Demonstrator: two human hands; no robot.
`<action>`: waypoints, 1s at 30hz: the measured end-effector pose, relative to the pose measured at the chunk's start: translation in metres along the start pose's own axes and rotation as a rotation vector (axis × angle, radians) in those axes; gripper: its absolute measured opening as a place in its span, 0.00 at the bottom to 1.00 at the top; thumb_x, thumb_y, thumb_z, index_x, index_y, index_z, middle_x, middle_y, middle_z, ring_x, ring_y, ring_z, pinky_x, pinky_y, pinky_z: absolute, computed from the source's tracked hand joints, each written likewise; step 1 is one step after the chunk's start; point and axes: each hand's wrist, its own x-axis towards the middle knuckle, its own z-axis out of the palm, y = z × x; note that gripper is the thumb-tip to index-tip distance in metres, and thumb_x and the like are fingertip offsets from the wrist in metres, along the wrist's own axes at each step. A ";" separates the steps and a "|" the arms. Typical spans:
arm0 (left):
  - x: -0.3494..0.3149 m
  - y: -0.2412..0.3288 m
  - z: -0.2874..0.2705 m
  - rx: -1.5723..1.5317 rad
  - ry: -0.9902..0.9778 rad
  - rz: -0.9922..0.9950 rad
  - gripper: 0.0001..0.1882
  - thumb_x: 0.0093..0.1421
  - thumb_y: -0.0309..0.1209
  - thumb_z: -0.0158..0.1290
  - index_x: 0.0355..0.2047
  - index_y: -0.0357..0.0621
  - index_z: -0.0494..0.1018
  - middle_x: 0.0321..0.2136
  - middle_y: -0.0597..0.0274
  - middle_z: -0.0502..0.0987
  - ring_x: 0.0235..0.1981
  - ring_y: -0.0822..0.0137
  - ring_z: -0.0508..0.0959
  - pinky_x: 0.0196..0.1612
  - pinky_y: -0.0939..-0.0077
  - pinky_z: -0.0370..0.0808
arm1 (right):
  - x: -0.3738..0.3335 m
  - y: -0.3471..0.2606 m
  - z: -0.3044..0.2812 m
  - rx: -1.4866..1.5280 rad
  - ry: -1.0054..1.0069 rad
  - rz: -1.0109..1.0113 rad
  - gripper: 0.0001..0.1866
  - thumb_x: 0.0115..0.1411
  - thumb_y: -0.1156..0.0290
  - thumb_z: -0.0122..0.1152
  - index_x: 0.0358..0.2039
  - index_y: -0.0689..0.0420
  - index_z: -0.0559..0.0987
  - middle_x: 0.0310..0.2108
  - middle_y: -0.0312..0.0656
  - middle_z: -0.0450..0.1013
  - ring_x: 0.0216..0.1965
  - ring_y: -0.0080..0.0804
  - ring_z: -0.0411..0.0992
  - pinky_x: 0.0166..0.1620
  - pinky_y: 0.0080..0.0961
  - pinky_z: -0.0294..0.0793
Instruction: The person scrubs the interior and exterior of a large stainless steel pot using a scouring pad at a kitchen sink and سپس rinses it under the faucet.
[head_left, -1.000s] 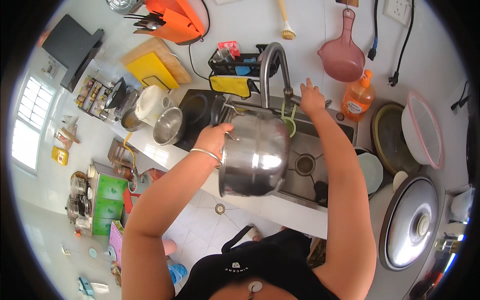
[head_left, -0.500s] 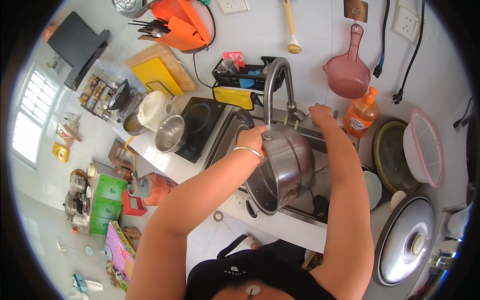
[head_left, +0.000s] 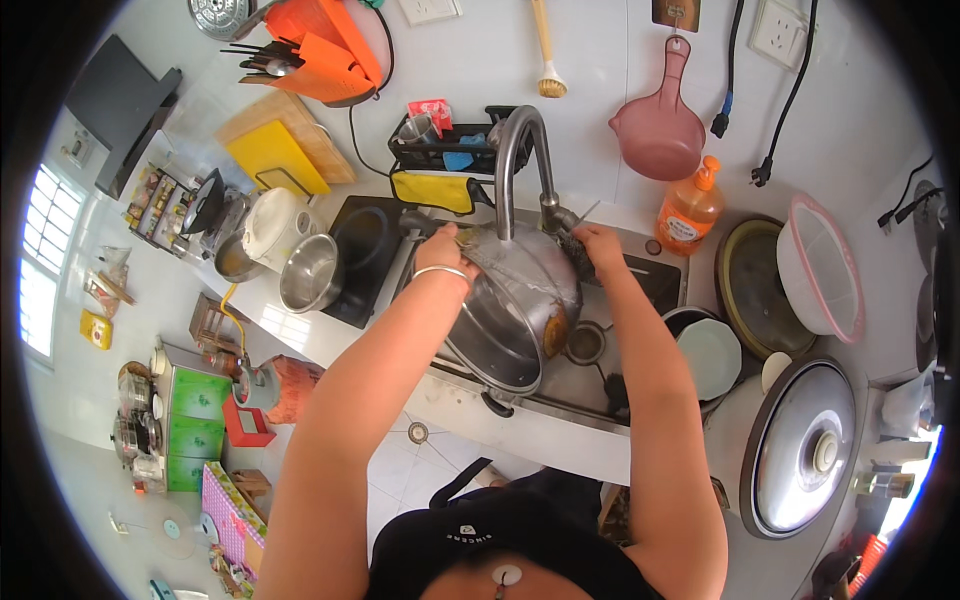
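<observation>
A large steel pot (head_left: pixel 525 280) is tilted on its side over the sink (head_left: pixel 590 375), its mouth facing me and its base to the right. My left hand (head_left: pixel 445 252) grips the pot at its upper left rim, near a dark handle. The curved steel faucet (head_left: pixel 507 170) comes down right above the pot wall, which has wet streaks below the spout. By the pot's base, my right hand (head_left: pixel 600 250) is closed on a dark, rough scouring pad (head_left: pixel 575 250). A brown stain (head_left: pixel 555 332) marks the base. The faucet lever stands just behind my right fingers.
An orange soap bottle (head_left: pixel 683 215) stands behind the sink's right corner. Right of the sink are a pale green bowl (head_left: pixel 710 358), a large lid (head_left: pixel 802 460) and a pink-rimmed basket (head_left: pixel 822 268). A black rack (head_left: pixel 440 150), an induction cooker (head_left: pixel 365 235) and a steel bowl (head_left: pixel 311 274) lie left.
My right hand has left the faucet lever and now holds the dark scouring pad against the pot. The pot has turned, bringing its stained base into view; my left hand still grips it.
</observation>
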 end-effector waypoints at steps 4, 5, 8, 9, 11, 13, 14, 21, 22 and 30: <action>-0.007 0.019 -0.029 -0.057 0.001 0.067 0.13 0.65 0.26 0.44 0.48 0.33 0.62 0.44 0.45 0.71 0.43 0.45 0.76 0.45 0.46 0.78 | -0.015 0.046 0.007 0.463 0.037 0.315 0.09 0.55 0.69 0.61 0.35 0.58 0.81 0.29 0.40 0.76 0.30 0.34 0.73 0.36 0.33 0.72; -0.015 0.023 -0.031 -0.048 0.034 0.091 0.13 0.65 0.26 0.44 0.48 0.32 0.62 0.44 0.43 0.71 0.43 0.44 0.76 0.46 0.45 0.78 | -0.017 0.056 0.007 0.641 0.038 0.466 0.09 0.55 0.69 0.61 0.36 0.57 0.80 0.30 0.40 0.75 0.31 0.35 0.73 0.36 0.35 0.72; -0.003 0.049 -0.070 -0.180 -0.113 -0.015 0.15 0.66 0.26 0.39 0.50 0.29 0.58 0.47 0.39 0.69 0.43 0.37 0.76 0.48 0.41 0.76 | -0.035 0.088 0.025 0.885 -0.074 0.671 0.09 0.54 0.70 0.60 0.37 0.55 0.79 0.31 0.40 0.75 0.33 0.39 0.73 0.39 0.40 0.74; -0.007 0.055 -0.077 -0.213 -0.157 -0.042 0.15 0.67 0.26 0.37 0.50 0.28 0.57 0.48 0.37 0.68 0.45 0.35 0.75 0.49 0.40 0.76 | -0.041 0.098 0.032 0.917 -0.126 0.694 0.09 0.54 0.70 0.60 0.37 0.54 0.78 0.32 0.39 0.75 0.34 0.40 0.73 0.40 0.41 0.75; -0.026 0.062 -0.077 -0.198 -0.227 -0.021 0.19 0.68 0.29 0.30 0.53 0.24 0.53 0.52 0.32 0.65 0.49 0.33 0.72 0.53 0.42 0.74 | -0.055 0.112 0.047 0.923 -0.150 0.654 0.11 0.52 0.68 0.64 0.36 0.55 0.78 0.34 0.39 0.75 0.36 0.40 0.73 0.43 0.44 0.74; -0.032 0.072 -0.083 -0.239 -0.314 -0.078 0.22 0.69 0.30 0.27 0.55 0.22 0.51 0.54 0.30 0.63 0.50 0.33 0.71 0.55 0.43 0.73 | -0.062 0.118 0.057 0.884 -0.180 0.633 0.13 0.51 0.66 0.66 0.37 0.55 0.78 0.35 0.39 0.75 0.36 0.40 0.73 0.43 0.44 0.74; -0.033 0.075 -0.085 -0.220 -0.329 -0.068 0.25 0.69 0.32 0.23 0.57 0.19 0.48 0.55 0.29 0.62 0.52 0.33 0.70 0.57 0.44 0.71 | -0.065 0.121 0.062 0.875 -0.199 0.583 0.16 0.50 0.65 0.67 0.39 0.55 0.78 0.36 0.40 0.76 0.37 0.40 0.74 0.42 0.43 0.75; -0.049 0.085 -0.097 -0.107 -0.038 0.126 0.20 0.69 0.31 0.31 0.54 0.25 0.56 0.51 0.35 0.67 0.51 0.40 0.73 0.53 0.48 0.75 | -0.094 0.110 0.060 0.949 -0.380 0.591 0.20 0.54 0.65 0.66 0.44 0.61 0.75 0.41 0.50 0.76 0.43 0.48 0.75 0.47 0.47 0.75; -0.040 0.088 -0.109 -0.100 -0.009 0.138 0.18 0.68 0.30 0.34 0.52 0.28 0.58 0.50 0.38 0.69 0.49 0.43 0.74 0.51 0.50 0.76 | -0.103 0.110 0.066 0.977 -0.397 0.598 0.20 0.54 0.65 0.65 0.44 0.62 0.74 0.41 0.51 0.76 0.43 0.49 0.75 0.47 0.48 0.75; 0.001 0.094 -0.148 -0.087 0.123 0.198 0.14 0.66 0.30 0.44 0.46 0.29 0.65 0.46 0.43 0.74 0.45 0.50 0.77 0.48 0.54 0.78 | -0.108 0.150 0.091 0.965 -0.378 0.637 0.18 0.51 0.72 0.64 0.43 0.64 0.75 0.36 0.50 0.75 0.38 0.49 0.76 0.46 0.46 0.77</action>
